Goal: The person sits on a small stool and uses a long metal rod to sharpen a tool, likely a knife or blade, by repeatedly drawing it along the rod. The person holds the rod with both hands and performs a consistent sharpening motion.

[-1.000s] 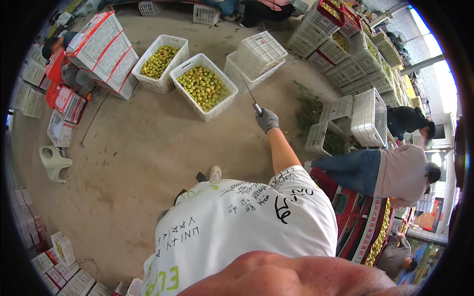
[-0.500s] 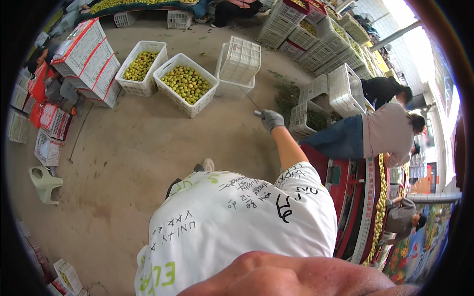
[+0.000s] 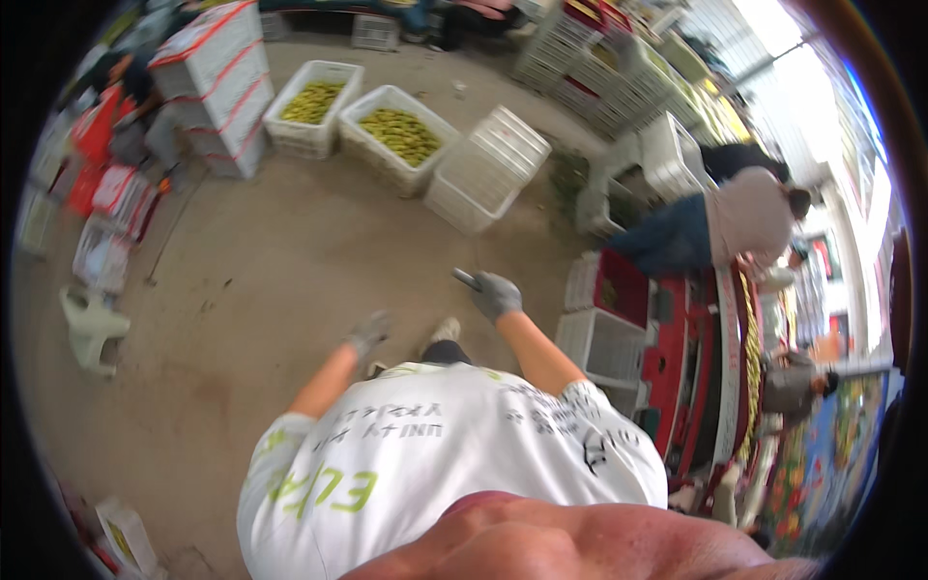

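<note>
Change: your left hand (image 3: 368, 333) has appeared at ten o'clock, grip too blurred to tell | right hand (image 3: 498, 298) at one, grip clamped on metal handle (image 3: 466, 279) | stacked white plastic crates (image 3: 507, 155) at twelve, now nearer, beside fruit-filled crate (image 3: 382, 164) | meaning: both your hands are forward, short of them

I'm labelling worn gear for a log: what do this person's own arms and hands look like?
The left hand and right hand wear grey gloves, the left blurred. Both forearms are bare below short white sleeves; the white shirt carries black and green lettering.
</note>
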A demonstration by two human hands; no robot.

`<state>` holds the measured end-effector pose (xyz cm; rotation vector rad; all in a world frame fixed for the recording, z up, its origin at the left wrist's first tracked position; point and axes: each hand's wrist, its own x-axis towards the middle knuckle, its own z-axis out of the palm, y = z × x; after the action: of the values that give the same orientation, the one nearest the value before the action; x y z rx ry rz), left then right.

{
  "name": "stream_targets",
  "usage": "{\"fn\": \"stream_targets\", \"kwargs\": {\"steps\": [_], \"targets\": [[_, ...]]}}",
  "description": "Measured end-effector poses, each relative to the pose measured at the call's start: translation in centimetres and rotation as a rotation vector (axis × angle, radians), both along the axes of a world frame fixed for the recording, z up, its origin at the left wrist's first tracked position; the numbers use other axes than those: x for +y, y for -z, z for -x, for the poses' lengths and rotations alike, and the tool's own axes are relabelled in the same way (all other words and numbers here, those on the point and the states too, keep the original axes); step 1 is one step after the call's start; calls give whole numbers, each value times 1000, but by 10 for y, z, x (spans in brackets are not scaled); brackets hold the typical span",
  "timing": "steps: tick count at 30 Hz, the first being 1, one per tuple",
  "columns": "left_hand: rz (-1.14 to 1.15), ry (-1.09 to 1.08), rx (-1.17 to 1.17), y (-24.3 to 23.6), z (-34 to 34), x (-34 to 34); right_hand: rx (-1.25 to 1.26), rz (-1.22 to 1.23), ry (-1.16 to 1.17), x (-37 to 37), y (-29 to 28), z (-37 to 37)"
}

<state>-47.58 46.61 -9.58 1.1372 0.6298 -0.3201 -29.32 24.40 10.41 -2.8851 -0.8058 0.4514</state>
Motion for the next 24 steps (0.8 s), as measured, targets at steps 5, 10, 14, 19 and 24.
{"fn": "stream_targets", "kwargs": {"steps": [5,10,14,19,24], "targets": [[193,190,-91,-100,-2,-63,24,-158,27,-11,-12,122],[146,113,-369,-109,89,-102,115,-163,-89,-30,7,244],[-284,80,-292,-100,194,-126,161,-206,-80,-49,22,328],[-605,202,-242,-119,302,-129,233,-114,-163,-59,20,425],[-650,239,-272,-134,376,-106,300,-29,-207,-41,9,492]]}}
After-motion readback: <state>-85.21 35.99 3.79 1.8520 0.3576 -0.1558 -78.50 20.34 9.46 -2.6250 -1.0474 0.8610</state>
